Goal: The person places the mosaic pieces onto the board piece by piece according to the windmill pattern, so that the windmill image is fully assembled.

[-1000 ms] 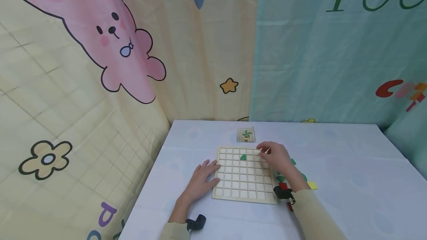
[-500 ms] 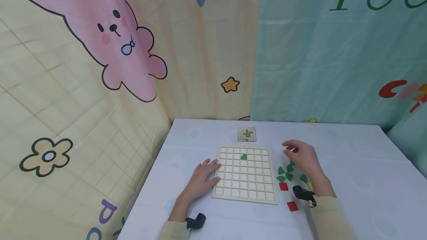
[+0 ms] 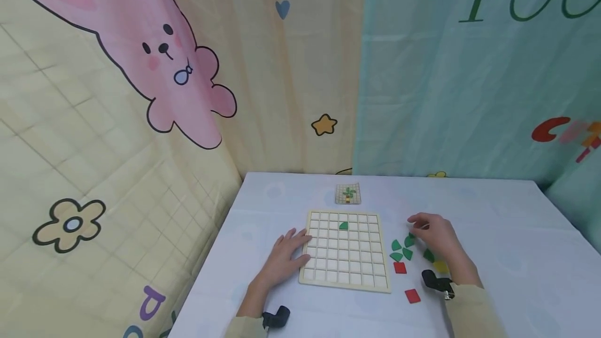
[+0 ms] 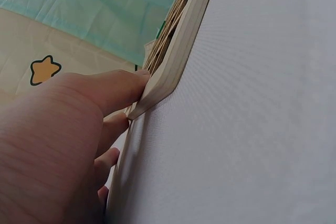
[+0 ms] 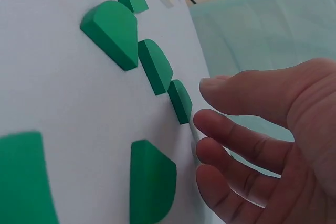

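A square wooden grid board (image 3: 343, 254) lies on the white table, with one green quarter-round piece (image 3: 344, 226) in a cell near its far side. My left hand (image 3: 283, 257) rests against the board's left edge, fingers spread; the left wrist view shows the thumb on the wooden rim (image 4: 170, 74). To the right of the board, my right hand (image 3: 435, 233) hovers over loose green quarter-round pieces (image 3: 407, 254). In the right wrist view its thumb and fingers are apart with nothing between them, the fingertips close to a green piece (image 5: 180, 102).
Two red squares (image 3: 400, 267) (image 3: 412, 296) lie right of the board, and a yellow piece (image 3: 441, 267) sits partly behind the right wrist. Behind the board is a small pattern card (image 3: 348, 194). Printed curtains (image 3: 300, 67) hang at the table's far edge.
My right hand has moved from the board's far right corner out to the right, then down over the green pieces. My left hand has stayed at the board's edge.
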`<act>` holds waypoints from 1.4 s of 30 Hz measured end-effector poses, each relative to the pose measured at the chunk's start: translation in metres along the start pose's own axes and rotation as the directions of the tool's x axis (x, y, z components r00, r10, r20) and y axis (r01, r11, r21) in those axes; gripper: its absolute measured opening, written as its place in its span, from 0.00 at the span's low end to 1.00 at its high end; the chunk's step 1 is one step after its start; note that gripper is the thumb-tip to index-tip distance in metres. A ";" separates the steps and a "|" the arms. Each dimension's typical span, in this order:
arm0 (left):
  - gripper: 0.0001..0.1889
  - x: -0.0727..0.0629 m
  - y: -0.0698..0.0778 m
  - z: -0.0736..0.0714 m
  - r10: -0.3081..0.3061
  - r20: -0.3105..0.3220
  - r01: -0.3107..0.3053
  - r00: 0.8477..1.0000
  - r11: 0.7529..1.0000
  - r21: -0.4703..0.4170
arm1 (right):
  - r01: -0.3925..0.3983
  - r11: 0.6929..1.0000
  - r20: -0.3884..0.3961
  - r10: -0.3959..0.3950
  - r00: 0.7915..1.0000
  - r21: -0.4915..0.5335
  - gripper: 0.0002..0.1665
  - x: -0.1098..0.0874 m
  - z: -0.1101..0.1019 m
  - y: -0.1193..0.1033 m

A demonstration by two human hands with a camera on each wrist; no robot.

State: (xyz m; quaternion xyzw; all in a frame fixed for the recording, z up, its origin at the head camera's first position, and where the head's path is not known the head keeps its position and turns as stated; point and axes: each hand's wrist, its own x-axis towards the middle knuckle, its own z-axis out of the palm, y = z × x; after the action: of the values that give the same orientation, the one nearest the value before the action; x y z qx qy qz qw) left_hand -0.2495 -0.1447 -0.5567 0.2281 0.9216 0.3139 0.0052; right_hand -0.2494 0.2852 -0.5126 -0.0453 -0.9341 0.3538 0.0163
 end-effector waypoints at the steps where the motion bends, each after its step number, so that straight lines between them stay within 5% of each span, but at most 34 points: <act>1: 0.27 0.000 0.000 0.000 0.001 0.000 -0.001 1.000 1.000 -0.002 | -0.003 1.000 0.001 0.003 1.000 -0.003 0.17 0.000 0.000 0.002; 17: 0.27 -0.003 0.002 -0.004 0.006 -0.007 -0.006 1.000 0.999 -0.035 | -0.011 0.999 0.106 0.015 0.994 -0.040 0.18 0.006 -0.007 0.009; 42: 0.27 -0.004 0.004 -0.004 0.006 0.020 -0.006 1.000 1.000 -0.009 | 0.058 0.998 0.103 -0.054 0.993 -0.033 0.14 0.007 -0.005 0.020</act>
State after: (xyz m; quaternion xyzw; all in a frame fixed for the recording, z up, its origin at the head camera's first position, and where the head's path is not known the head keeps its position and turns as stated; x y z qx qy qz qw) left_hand -0.2451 -0.1455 -0.5513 0.2341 0.9194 0.3156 0.0146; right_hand -0.2546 0.3040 -0.5227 -0.0012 -0.9409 0.3380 -0.0222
